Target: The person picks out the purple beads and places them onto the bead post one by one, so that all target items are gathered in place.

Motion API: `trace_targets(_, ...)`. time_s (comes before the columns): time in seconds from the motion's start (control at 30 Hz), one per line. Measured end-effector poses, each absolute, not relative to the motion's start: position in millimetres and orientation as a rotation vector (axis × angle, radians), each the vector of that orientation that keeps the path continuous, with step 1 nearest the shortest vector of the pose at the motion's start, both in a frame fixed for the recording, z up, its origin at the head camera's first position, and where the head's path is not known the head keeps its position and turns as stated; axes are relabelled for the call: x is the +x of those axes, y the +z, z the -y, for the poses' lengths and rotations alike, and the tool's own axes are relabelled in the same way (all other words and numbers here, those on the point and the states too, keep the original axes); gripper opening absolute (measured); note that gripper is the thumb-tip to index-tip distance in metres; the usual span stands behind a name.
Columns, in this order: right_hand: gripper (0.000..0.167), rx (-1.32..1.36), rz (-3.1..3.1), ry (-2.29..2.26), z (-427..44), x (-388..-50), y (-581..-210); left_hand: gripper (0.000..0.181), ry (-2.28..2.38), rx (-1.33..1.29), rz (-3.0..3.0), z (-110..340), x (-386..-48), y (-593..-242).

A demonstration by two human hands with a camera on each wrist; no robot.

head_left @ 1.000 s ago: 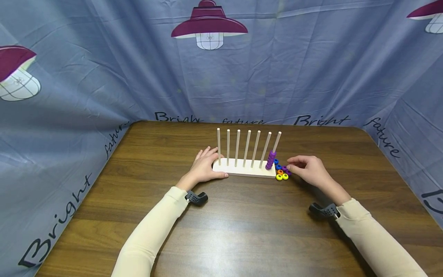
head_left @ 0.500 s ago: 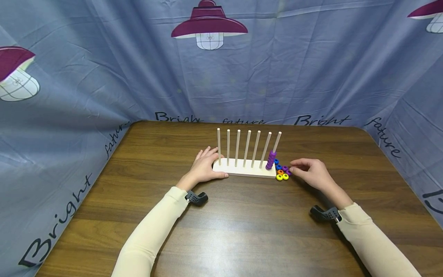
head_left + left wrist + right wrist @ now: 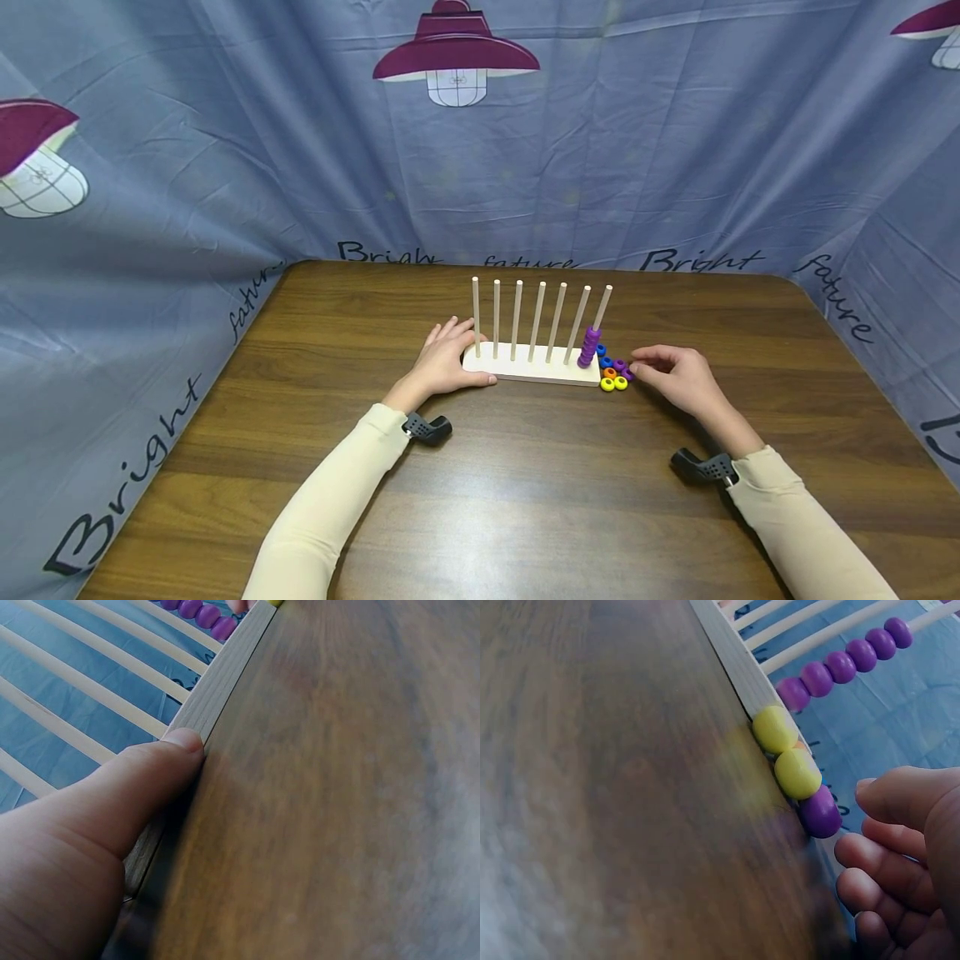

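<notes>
A pale wooden peg rack (image 3: 542, 372) with several upright pegs stands on the table. My left hand (image 3: 441, 364) grips its left end, the thumb (image 3: 176, 750) against the front edge and the fingers reaching behind. Purple beads (image 3: 588, 347) are stacked on the rightmost peg. By the rack's right end lie loose blue, orange, purple and yellow beads (image 3: 607, 384). Just right of them is my right hand (image 3: 679, 377), fingers loosely bent, holding nothing. In the right wrist view, its thumb and fingers stand apart beside a loose purple bead (image 3: 822, 813).
The brown wooden table (image 3: 495, 500) runs from the front back to a blue curtain (image 3: 637, 150) printed with lamps and lettering. Dark camera mounts (image 3: 427, 429) sit on both wrists.
My right hand has drawn slightly right and toward me, away from the loose beads, then barely moved. My left hand keeps its hold on the rack.
</notes>
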State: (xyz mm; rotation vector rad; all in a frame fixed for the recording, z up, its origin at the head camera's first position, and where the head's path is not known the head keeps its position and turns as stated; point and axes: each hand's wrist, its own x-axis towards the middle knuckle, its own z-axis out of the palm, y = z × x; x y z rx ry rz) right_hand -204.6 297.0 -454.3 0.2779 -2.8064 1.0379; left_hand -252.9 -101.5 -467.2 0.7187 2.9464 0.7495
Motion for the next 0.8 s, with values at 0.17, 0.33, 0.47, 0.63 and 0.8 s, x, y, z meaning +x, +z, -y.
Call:
trace_targets(0.17, 0.027, 0.277, 2.804, 1.042, -295.9, -205.2, -456.2, 0.073, 0.757, 0.714, -2.939, 101.7, -252.9, -467.4)
trace_targets(0.33, 0.026, 0.284, 2.791, 1.047, -296.1, -205.4, -458.5, 0.075, 0.752, 0.716, -2.936, 101.6, -253.0, -467.2)
trace_targets(0.47, 0.026, 0.298, 2.797, 1.042, -296.4, -204.1, -458.3, 0.075, 0.756, 0.721, -2.935, 101.2, -253.3, -467.2)
trace_targets(0.63, 0.027, 0.319, 2.821, 1.032, -295.7, -202.8, -456.9, 0.074, 0.764, 0.718, -2.935, 101.1, -253.2, -466.6)
trace_targets(0.8, 0.027, 0.350, 2.837, 1.004, -294.8, -202.3, -456.3, 0.073, 0.762, 0.720, -2.936, 101.6, -253.3, -466.8)
